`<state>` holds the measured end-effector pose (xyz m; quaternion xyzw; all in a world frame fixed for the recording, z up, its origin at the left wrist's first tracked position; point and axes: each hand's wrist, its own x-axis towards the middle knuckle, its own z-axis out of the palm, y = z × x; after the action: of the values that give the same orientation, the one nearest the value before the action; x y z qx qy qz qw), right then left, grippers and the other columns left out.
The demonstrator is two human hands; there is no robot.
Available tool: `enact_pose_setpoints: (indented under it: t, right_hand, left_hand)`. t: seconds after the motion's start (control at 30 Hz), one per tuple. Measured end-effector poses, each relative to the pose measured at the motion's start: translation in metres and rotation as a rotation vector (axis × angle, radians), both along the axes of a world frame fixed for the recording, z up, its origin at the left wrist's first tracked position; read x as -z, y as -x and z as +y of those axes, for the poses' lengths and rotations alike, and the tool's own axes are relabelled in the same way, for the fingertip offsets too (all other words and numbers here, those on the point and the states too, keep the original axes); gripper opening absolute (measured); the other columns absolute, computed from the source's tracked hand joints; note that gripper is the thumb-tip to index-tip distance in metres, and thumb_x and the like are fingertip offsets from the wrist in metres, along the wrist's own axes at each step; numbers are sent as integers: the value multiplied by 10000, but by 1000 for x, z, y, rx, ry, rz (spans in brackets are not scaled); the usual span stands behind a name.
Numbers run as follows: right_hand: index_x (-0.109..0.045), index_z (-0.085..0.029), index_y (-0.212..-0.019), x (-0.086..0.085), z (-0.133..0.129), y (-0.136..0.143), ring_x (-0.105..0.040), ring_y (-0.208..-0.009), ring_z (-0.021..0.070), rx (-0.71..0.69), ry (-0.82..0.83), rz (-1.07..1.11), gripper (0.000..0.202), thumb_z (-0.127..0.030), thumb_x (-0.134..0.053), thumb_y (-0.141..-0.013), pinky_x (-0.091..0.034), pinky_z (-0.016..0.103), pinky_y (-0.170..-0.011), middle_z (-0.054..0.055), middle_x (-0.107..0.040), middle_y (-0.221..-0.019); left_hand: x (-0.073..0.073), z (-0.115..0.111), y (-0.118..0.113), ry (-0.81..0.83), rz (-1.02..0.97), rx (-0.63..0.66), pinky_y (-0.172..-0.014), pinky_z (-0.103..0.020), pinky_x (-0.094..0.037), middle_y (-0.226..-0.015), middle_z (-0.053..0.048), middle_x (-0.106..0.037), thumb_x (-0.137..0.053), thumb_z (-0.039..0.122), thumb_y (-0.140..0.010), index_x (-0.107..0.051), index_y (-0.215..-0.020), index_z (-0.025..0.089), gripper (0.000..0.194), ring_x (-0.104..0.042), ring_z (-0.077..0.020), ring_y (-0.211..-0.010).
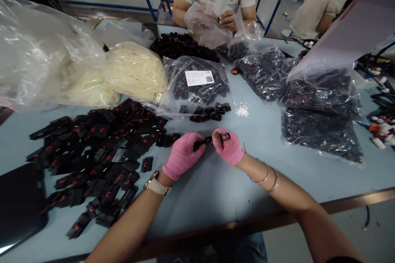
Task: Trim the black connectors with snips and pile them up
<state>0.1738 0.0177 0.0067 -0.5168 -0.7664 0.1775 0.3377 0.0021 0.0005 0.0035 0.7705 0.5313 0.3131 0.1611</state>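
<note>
My left hand (184, 154), in a pink glove, is closed around a black connector housing (199, 144), most of it hidden by the fingers. Facing it, my right hand (227, 148), also gloved in pink, grips a slim black tool (226, 136) whose rounded end shows above the fist. The tool's dark tip meets or nearly meets the housing; contact is too small to make out. Left of my hands spreads a heap of black connector housings (101, 160) with orange-red clips. Just beyond my right hand lies a small pile of tiny white pieces (242, 110).
Behind my hands sits a labelled clear bag of connectors (200, 86). Bags of cream-coloured parts (135, 72) stand at back left, more dark-filled bags (321, 119) at right. A black tray (21, 205) lies front left. Across the table, a co-worker's hand (227, 20) handles a plastic bag.
</note>
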Motion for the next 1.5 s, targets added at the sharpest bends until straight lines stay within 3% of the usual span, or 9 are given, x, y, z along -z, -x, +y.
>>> enact_pose_setpoints:
  t: [0.2, 0.37, 0.57, 1.0, 1.1, 1.27, 1.37, 1.5]
  right_hand:
    - [-583, -210, -804, 4, -1, -3, -591, -590, 132, 5, 7, 84, 299, -354, -344, -911, -453, 234, -585, 25, -633, -646]
    - [-589, -227, -786, -3, -1, -1, -606, -629, 138, 2, 132, 41, 272, -353, -379, -903, -461, 235, -606, 24, -653, -683]
    - [-603, -230, -748, -10, -2, 3, -608, -637, 141, -2, 151, -39, 246, -349, -440, -888, -453, 235, -616, 28, -662, -689]
    - [-583, -225, -754, -6, -3, -2, -584, -616, 140, -21, 158, 96, 251, -358, -412, -881, -472, 251, -620, 23, -633, -658]
    - [-544, -220, -752, -7, 0, -7, -576, -601, 140, 33, 161, 228, 271, -349, -357, -900, -468, 255, -600, 20, -605, -642]
    - [-439, -216, -634, -9, 12, -17, -519, -585, 133, 181, 91, 357, 358, -358, -293, -929, -444, 272, -603, 11, -514, -593]
    - [-510, -200, -730, -10, 19, -20, -551, -671, 147, 225, 49, 311, 306, -328, -311, -923, -460, 294, -690, 31, -570, -679]
    - [-593, -180, -899, -8, 27, -22, -605, -829, 171, 166, 32, 163, 255, -295, -365, -909, -486, 307, -779, 79, -634, -884]
  left_hand:
    - [-2, 0, 0, 16, -6, -7, -623, -281, -484, -745, -12, -643, -578, 225, -766, -576, -819, 200, 58, -600, -164, -685]
    - [0, 0, 0, 10, -5, -13, -625, -283, -481, -737, -12, -638, -576, 230, -771, -577, -810, 198, 50, -595, -162, -681]
    - [3, 0, 0, -5, 6, -14, -638, -288, -484, -747, -21, -648, -568, 227, -779, -576, -810, 196, 44, -602, -168, -693]
    - [1, 0, 0, 3, 10, -11, -642, -293, -493, -751, -22, -647, -566, 242, -775, -578, -816, 192, 66, -605, -173, -696]
    - [-1, -2, -2, -11, 16, -16, -660, -300, -494, -771, -30, -646, -563, 219, -770, -588, -853, 184, 94, -603, -180, -715]
    - [-8, -5, -6, -90, 235, 84, -696, -344, -477, -845, -58, -639, -509, 189, -802, -608, -1098, 203, 313, -577, -213, -778]
    - [-9, -6, -7, -127, 328, 111, -673, -355, -459, -843, -69, -631, -516, 287, -853, -633, -1064, 214, 252, -554, -222, -765]
    - [-9, -6, -7, -181, 385, 55, -696, -390, -449, -936, -97, -639, -538, 354, -866, -656, -912, 200, 199, -550, -255, -825]
